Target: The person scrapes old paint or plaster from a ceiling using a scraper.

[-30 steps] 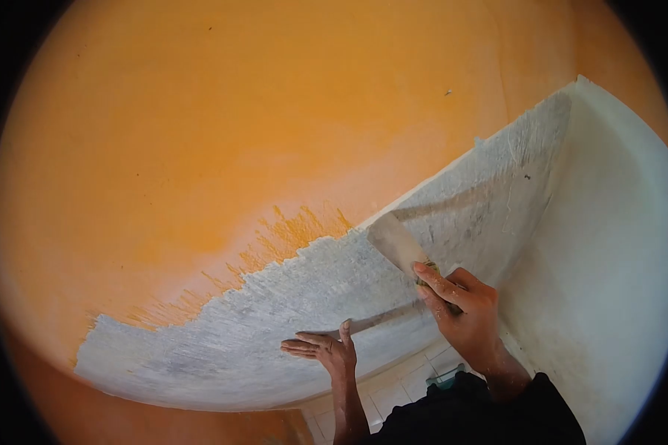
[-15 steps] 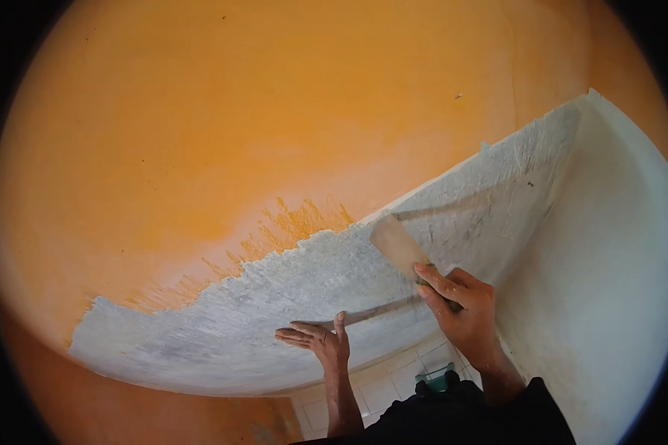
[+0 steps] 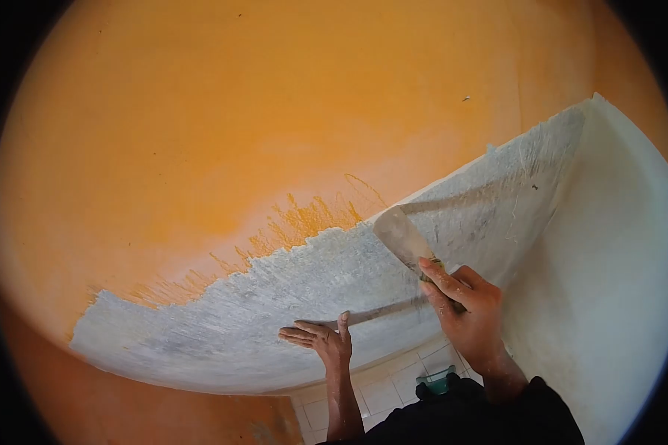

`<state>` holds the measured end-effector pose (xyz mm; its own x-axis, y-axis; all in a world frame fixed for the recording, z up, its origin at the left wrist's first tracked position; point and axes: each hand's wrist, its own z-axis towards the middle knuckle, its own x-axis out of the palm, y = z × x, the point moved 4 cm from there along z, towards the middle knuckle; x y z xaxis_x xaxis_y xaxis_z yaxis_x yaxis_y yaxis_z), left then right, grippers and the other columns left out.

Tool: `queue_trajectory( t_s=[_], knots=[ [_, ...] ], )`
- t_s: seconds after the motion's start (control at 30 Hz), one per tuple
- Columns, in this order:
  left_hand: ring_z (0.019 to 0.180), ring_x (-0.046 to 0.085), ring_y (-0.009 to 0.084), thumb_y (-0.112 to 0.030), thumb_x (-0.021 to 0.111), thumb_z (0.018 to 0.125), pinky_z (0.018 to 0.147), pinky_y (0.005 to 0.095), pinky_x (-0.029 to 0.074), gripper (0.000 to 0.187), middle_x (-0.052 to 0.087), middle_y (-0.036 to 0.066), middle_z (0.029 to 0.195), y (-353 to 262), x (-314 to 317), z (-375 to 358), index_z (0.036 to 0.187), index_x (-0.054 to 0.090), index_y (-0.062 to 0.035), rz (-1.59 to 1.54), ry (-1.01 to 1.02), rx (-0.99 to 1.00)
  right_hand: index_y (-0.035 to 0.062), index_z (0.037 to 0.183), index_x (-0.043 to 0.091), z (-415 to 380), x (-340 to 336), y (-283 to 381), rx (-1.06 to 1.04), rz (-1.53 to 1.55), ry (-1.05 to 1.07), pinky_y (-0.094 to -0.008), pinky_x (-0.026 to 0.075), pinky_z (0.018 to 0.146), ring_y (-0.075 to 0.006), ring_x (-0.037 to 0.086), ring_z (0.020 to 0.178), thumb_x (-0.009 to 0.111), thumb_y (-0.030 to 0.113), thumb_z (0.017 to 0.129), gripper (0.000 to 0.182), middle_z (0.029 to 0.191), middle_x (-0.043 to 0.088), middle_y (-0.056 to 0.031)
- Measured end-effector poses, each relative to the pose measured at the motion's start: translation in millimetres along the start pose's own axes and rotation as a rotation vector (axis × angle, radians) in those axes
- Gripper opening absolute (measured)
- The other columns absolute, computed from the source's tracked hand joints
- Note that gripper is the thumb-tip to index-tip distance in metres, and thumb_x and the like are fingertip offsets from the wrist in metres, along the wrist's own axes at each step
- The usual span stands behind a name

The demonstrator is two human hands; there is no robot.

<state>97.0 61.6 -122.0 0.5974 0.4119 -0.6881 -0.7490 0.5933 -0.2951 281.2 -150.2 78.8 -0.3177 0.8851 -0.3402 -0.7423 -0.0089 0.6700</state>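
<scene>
Right hand: it (image 3: 467,308) was right of centre, low down, fingers wrapped tight round the scraper's handle
Scraper: pretty much mid-frame, a bit right; its flat blade (image 3: 407,236) angled up-left, tip right at the top edge of the bare grey strip
Left hand: sat (image 3: 323,341) lower middle, nothing in it, fingers stretched out left, thumb up, palm laid against the grey
Grey strip: ran (image 3: 171,341) lower left to upper right, kinda ragged along the left half
Orange paint: filled (image 3: 163,111) the upper left, with scratchy marks just above the grey
White wall: took up (image 3: 608,245) the right side
</scene>
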Motion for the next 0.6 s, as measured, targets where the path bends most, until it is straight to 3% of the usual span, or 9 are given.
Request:
queue_trajectory(
  t_s=[0.37,0.47,0.6],
  knots=[
    [0.127,-0.028,0.0572,-0.06,0.051,0.086,0.098,0.0708,-0.009,0.112,-0.031,0.04,0.136,-2,2,0,0.138,-0.026,0.0021,-0.04,0.067,-0.066,0.0177,0.117,0.065,-7,7,-17,-0.066,0.012,-0.014,-0.0282,0.037,0.042,-0.0126,0.044,0.046,0.073,0.009,0.078,0.04,0.06,0.046,-0.005],
    [0.127,-0.028,0.057,-0.061,0.051,0.085,0.098,0.071,-0.009,0.112,-0.031,0.039,0.136,-1,2,-2,0.139,-0.026,0.0013,-0.041,0.057,-0.055,0.0182,0.116,0.066,26,12,12,-0.137,0.067,-0.031,-0.0273,0.037,0.042,-0.0121,0.045,0.047,0.073,0.008,0.078,0.04,0.059,0.047,-0.0052],
    [0.127,-0.028,0.0566,-0.06,0.051,0.086,0.098,0.0705,-0.01,0.111,-0.032,0.038,0.137,-2,0,0,0.14,-0.025,-0.0001,-0.038,0.06,-0.075,0.0172,0.12,0.063,-10,12,-19,-0.042,0.029,0.023,-0.0283,0.038,0.042,-0.0132,0.047,0.047,0.073,0.01,0.078,0.043,0.061,0.049,-0.0063]
  ],
)
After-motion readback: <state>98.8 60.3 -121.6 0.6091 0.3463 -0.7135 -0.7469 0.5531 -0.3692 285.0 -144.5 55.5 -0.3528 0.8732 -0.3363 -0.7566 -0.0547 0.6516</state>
